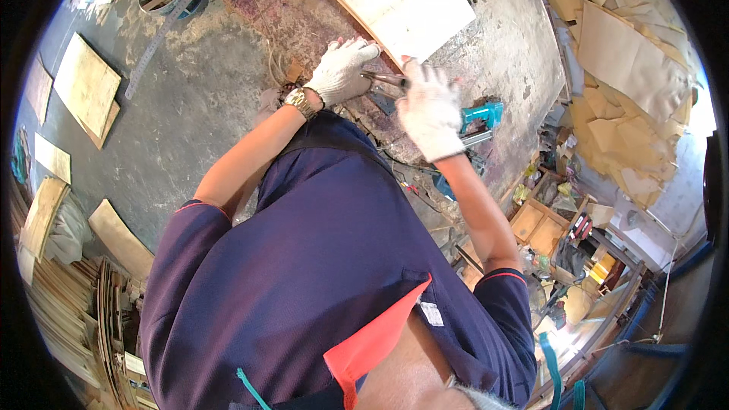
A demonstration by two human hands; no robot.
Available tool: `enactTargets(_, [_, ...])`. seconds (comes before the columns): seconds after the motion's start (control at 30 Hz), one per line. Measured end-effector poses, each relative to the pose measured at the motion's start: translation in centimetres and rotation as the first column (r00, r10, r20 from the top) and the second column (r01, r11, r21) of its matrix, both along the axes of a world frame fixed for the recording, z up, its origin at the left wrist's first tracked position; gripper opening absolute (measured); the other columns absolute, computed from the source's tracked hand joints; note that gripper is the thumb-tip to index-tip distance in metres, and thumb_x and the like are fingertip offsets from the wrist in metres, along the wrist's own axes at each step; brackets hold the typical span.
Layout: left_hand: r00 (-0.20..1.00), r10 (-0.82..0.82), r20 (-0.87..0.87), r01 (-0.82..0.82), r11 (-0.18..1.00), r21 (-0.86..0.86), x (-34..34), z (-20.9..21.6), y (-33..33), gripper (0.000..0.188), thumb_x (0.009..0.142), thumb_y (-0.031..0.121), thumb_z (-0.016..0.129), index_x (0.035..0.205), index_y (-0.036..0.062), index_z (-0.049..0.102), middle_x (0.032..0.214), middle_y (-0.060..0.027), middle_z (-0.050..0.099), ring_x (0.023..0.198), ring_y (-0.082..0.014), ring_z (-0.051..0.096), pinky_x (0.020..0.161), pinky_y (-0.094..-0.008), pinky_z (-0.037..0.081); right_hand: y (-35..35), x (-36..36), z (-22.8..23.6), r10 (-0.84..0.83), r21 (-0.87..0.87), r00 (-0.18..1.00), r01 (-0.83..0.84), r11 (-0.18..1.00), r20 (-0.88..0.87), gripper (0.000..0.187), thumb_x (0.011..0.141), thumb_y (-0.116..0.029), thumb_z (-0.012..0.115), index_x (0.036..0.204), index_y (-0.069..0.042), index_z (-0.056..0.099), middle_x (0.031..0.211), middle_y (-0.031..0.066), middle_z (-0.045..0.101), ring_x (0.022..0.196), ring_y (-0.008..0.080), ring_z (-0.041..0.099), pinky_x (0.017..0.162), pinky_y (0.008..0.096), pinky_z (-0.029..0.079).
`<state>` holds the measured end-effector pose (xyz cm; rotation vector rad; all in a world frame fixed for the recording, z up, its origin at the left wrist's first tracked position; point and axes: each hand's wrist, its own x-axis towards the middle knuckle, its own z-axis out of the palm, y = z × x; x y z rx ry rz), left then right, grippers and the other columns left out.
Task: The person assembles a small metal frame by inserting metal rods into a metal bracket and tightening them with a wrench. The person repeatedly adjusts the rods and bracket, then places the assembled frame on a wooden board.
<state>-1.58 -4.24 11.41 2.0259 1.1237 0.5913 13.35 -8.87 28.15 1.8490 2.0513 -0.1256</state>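
Both gloved hands close on the pliers (386, 80) at the board (395, 0) edge: left hand (342, 70) steadying, right hand (429, 110) gripping; best to squeeze squarely, wrists low

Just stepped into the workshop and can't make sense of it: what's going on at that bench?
A person in white knit gloves bends over a stained workbench. The left hand and right hand together grip a pair of pliers at the edge of a pale curved wooden panel. A teal power tool lies beside the right hand.
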Motion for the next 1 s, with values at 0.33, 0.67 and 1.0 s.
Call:
enactTargets(0.33, [0.929,-0.023,-0.370,0.007,0.999,-0.046,-4.7,-3.0,0.8,0.098,0.077,0.033,0.077,0.161,0.0149,0.031,0.165,-0.0199,0.033,0.154,-0.0406,0.026,0.125,-0.0555,0.023,-2.8,-1.4,5.2,-0.207,0.105,0.887,0.273,0.956,-0.414,0.030,0.087,-0.025,0.071,0.111,-0.007,0.069,0.087,0.0162,0.070,0.085,0.0342,0.071,0.075,0.0459,0.055])
enactTargets(0.67, [0.845,-0.197,-0.497,0.339,0.917,0.212,-3.1,-8.1,2.4,0.115,0.073,0.060,0.079,0.163,0.0124,0.025,0.170,-0.0171,0.020,0.157,-0.0427,0.015,0.126,-0.0607,0.013,-4.5,-2.1,-11.1,-0.732,-0.733,-0.138,0.302,0.610,-0.667,0.072,0.099,-0.019,0.063,0.156,0.001,0.026,0.087,0.0161,0.069,0.073,0.0265,0.069,0.067,0.0413,0.056])
enactTargets(1.0, [0.821,-0.216,-0.529,0.369,0.907,0.203,-3.2,-9.2,2.6,0.118,0.070,0.054,0.080,0.164,0.0127,0.024,0.172,-0.0171,0.015,0.158,-0.0424,0.011,0.125,-0.0617,0.011,-5.1,-2.0,-18.9,-0.016,-0.860,-0.997,-0.071,0.506,0.073,0.019,0.108,-0.021,0.050,0.118,-0.004,0.051,0.092,0.0097,0.062,0.075,0.0253,0.063,0.066,0.0403,0.057])
